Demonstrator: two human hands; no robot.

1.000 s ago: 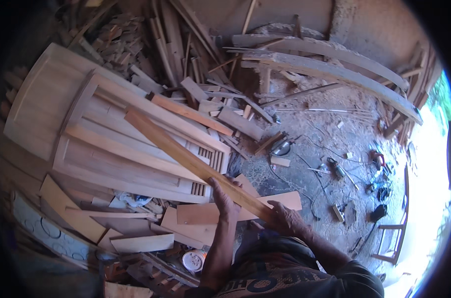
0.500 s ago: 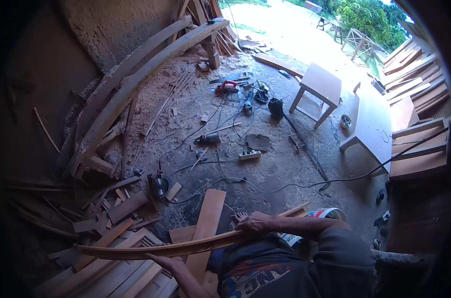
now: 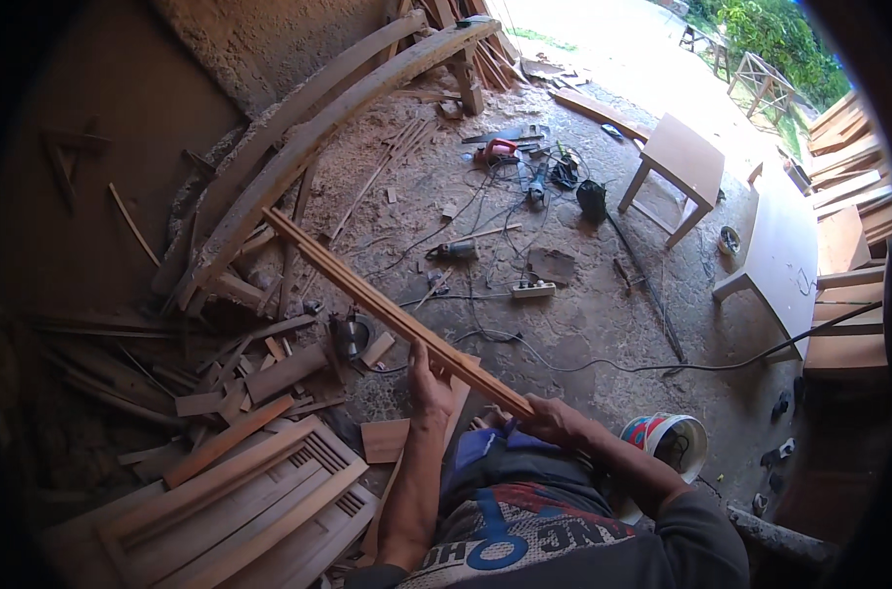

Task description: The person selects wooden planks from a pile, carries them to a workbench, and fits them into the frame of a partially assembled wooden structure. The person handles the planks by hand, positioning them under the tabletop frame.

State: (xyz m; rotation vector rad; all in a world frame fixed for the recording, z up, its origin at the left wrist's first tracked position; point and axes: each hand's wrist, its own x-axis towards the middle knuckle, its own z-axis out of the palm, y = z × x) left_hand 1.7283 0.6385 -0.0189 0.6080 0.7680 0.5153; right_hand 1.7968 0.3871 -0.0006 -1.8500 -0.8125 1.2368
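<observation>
A long wooden strip (image 3: 367,292) with grooves along its length slants across in front of me, its far end up and to the left. My left hand (image 3: 429,381) grips it near the middle of its length, thumb on the near side; the other fingers are partly hidden by the wood. At the near end, my right hand (image 3: 556,423) is closed round the strip close to my body. Below the left hand, a flat board (image 3: 456,398) lies partly covered by my arm. A louvred wooden panel (image 3: 259,510) rests at lower left.
Offcuts (image 3: 289,376) and a circular saw (image 3: 350,336) lie to the left. Power tools (image 3: 454,251), cables and a power strip (image 3: 533,290) are on the floor ahead. A small table (image 3: 681,157) and a low table (image 3: 775,255) stand right. A bucket (image 3: 696,442) sits by my right arm.
The strip has swung from lying crosswise to pointing up and away at the left. My left hand has moved up and right, from open beneath the strip to gripping it.
</observation>
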